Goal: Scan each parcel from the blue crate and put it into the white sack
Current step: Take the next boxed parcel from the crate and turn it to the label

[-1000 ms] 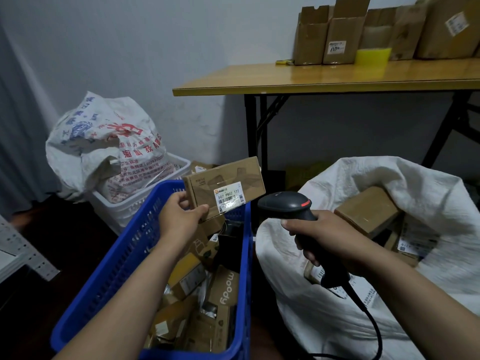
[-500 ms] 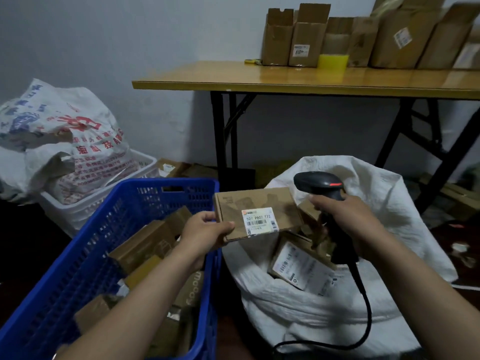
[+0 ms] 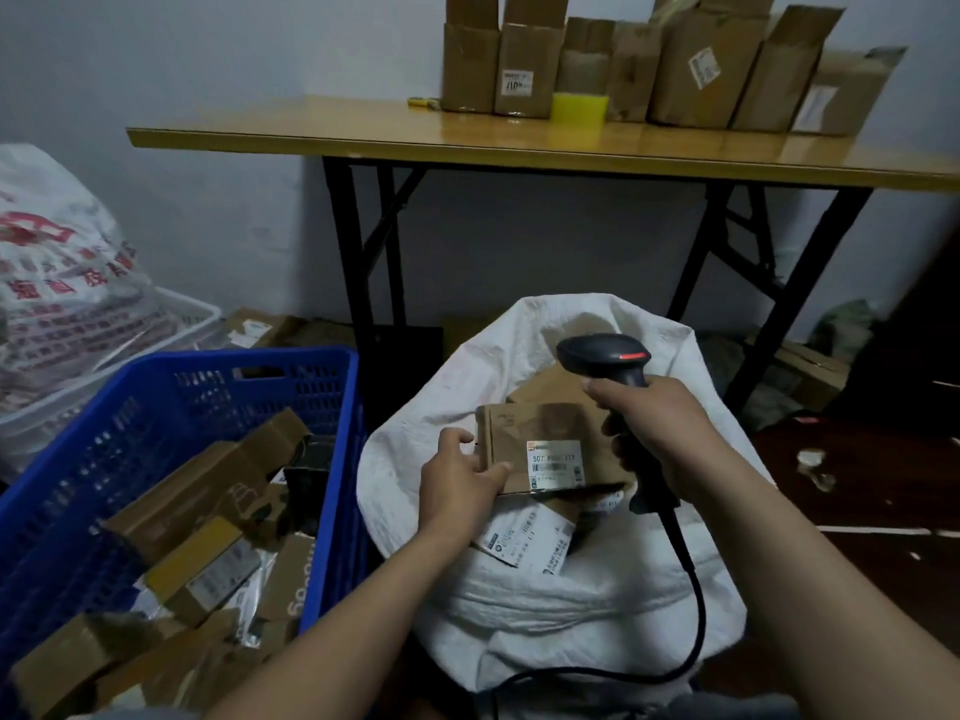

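My left hand (image 3: pixel 460 483) pinches the left edge of a flat brown cardboard parcel (image 3: pixel 540 444) with a white barcode label, held inside the mouth of the white sack (image 3: pixel 587 605). My right hand (image 3: pixel 660 433) grips a black handheld barcode scanner (image 3: pixel 605 358) just right of the parcel, its cable trailing down over the sack. Other parcels lie in the sack under the held one. The blue crate (image 3: pixel 322 459) at the left holds several brown boxes.
A wooden folding table (image 3: pixel 519 142) with black legs stands behind the sack, a row of cardboard boxes (image 3: pixel 675 65) on it. A printed white bag (image 3: pixel 62 283) sits in a white basket (image 3: pixel 192 309) at the far left. Scraps lie on the dark floor at right.
My left hand carried the parcel from above the blue crate rightward and down into the sack's mouth. The scanner hand stayed beside it; my view swung right.
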